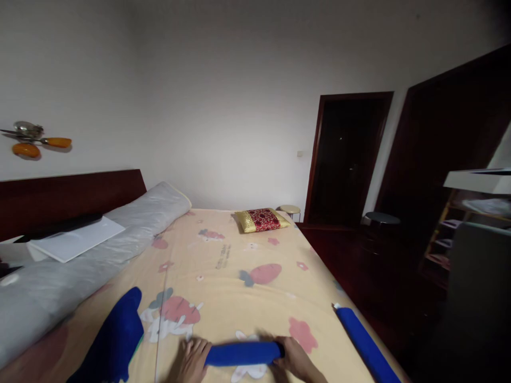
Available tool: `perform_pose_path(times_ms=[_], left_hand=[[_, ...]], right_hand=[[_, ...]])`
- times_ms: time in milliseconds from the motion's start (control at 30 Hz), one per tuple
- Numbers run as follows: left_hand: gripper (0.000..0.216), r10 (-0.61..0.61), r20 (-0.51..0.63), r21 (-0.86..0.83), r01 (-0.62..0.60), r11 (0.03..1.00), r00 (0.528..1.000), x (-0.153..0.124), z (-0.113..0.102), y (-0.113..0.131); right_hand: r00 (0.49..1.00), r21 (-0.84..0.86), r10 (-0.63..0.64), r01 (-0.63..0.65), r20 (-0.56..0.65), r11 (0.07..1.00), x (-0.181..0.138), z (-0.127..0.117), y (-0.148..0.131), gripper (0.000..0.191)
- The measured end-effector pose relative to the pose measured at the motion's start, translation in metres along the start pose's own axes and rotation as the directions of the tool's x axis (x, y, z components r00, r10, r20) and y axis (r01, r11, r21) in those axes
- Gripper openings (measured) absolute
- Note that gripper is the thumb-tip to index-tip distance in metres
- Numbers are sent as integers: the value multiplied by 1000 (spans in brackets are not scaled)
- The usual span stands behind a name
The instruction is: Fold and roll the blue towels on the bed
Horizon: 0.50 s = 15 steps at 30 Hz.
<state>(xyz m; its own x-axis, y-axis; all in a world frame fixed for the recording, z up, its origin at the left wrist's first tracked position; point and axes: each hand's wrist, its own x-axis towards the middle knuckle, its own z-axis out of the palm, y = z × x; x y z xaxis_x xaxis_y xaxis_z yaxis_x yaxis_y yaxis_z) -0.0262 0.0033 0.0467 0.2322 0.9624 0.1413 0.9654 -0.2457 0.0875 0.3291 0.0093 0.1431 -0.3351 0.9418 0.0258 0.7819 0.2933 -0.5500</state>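
A blue roll, seemingly of cloth (243, 354), lies across the near part of the bed between my two hands. My left hand (195, 359) is closed round its left end, fingers on top. At the other end my right hand (293, 355) grips it, with the thumb side hidden. Off to the left a dark blue piece of fabric (115, 335) sits crumpled on the sheet. Along the bed's right edge stretches a long blue roll (363, 343) with a small pale tip at its far end.
The bed sheet (223, 308) is cream with carrots and rabbits. A gold and red pillow (261, 219) lies at the far edge. Grey rolled bedding (139, 229) runs along the headboard (72, 194), with white papers (80, 239) on it. A stool (382, 218) stands right.
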Motion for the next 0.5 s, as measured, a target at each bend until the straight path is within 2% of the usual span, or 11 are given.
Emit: perform_pose_path(times_ms=[133, 200, 300, 400, 500], left_hand=[[64, -56, -96, -112, 45, 993, 994, 13, 28, 13], [65, -86, -133, -192, 60, 980, 987, 19, 43, 32], [66, -102, -112, -285, 66, 956, 988, 23, 64, 73], [60, -103, -76, -336, 72, 939, 992, 18, 82, 117], [61, -90, -26, -382, 73, 921, 996, 7, 99, 149]], right_hand=[[996, 13, -70, 71, -55, 997, 10, -66, -33, 31], [990, 16, -113, 115, -89, 993, 12, -99, -58, 30], [980, -7, -187, 187, -70, 982, 5, -138, -101, 34], [974, -102, -226, 221, -36, 970, -9, -156, -133, 32], [976, -203, -217, 210, -13, 956, -21, -156, -145, 24]])
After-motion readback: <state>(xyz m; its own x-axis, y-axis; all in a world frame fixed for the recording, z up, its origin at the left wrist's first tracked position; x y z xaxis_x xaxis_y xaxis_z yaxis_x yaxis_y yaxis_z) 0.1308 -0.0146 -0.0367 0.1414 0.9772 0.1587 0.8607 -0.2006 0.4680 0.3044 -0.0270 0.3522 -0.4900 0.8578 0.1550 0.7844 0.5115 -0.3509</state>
